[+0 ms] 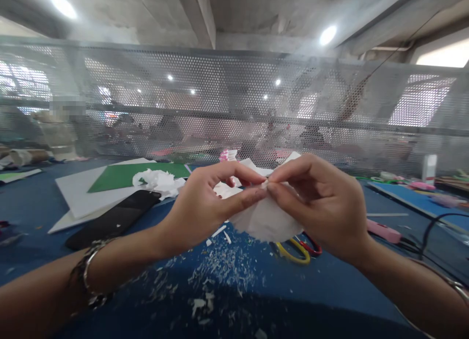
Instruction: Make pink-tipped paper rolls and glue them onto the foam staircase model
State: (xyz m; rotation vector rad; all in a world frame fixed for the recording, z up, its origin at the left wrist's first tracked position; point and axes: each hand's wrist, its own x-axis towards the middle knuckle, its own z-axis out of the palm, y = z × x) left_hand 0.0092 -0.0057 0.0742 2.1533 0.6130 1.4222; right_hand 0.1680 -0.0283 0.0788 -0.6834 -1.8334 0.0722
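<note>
Between and below the fingers (291, 168), a white sheet (270, 222).

We have just one view, worn on the person's head, looking forward and slightly down along both forearms (137, 250) from close behind the fingers (245, 201), which sit just below its middle. Its wide reach gives us the bench (318, 290) below and around them, a mesh screen (227, 92) facing us beyond them, and the ceiling (146, 11) high above them.
</note>
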